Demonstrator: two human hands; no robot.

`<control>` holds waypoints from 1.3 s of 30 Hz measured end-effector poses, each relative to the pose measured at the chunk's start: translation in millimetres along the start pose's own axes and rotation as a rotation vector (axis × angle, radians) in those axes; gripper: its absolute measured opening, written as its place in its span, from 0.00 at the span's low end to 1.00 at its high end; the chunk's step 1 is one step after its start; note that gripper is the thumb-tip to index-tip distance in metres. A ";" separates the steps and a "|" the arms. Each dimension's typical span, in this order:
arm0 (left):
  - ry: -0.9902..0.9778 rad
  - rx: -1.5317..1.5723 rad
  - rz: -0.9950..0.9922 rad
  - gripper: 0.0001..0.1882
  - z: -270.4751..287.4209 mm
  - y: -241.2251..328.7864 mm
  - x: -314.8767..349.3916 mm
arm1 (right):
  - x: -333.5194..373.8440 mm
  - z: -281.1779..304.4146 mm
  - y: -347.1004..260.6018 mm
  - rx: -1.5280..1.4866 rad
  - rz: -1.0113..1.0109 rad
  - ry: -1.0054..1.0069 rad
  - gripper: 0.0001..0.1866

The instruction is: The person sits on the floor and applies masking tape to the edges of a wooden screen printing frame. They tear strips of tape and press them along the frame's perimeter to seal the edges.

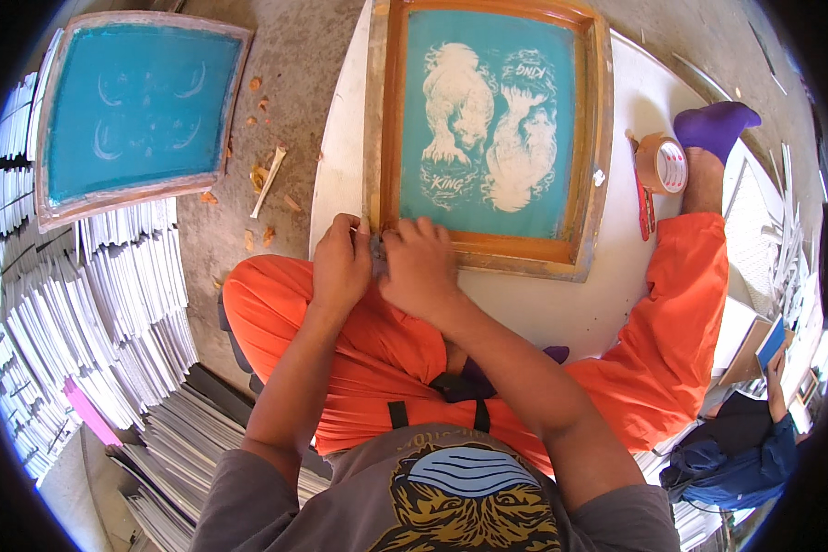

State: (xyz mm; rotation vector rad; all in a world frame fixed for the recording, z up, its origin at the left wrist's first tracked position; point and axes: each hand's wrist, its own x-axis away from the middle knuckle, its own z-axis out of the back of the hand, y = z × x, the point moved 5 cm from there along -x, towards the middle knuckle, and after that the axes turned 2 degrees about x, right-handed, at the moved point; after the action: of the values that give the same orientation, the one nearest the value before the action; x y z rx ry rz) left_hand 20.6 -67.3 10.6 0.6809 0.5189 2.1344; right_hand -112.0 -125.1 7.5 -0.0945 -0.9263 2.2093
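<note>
This is a printing workshop, shown by a patterned screen (489, 120), a second screen (143, 110) and stacked sheets (110, 290).

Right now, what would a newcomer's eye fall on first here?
Probably the teal screen, top centre, its two white animal figures turned opposite ways inside a brown frame; the left hand and right hand are close together by that frame's lower left corner. Next, the bright orange trousers spread across the middle. A second, bluer screen lies at upper left, beside stacks of white sheets.
</note>
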 end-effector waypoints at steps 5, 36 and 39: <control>0.018 -0.237 -0.294 0.17 19.0 32.5 6.4 | 10.5 39.1 50.0 -0.104 -0.061 0.027 0.29; -0.264 0.161 -0.192 0.40 22.7 15.3 2.8 | -12.2 -8.1 -3.1 0.007 0.023 -0.014 0.19; -0.231 0.191 -0.200 0.40 20.9 12.4 1.9 | -10.8 -7.3 -6.8 -0.017 -0.013 -0.012 0.21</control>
State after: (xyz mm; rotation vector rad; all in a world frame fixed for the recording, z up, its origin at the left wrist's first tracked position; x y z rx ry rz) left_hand 25.5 -70.3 34.3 0.9286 0.6408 1.8071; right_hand -97.6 -124.5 4.3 -0.0839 -0.9502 2.1924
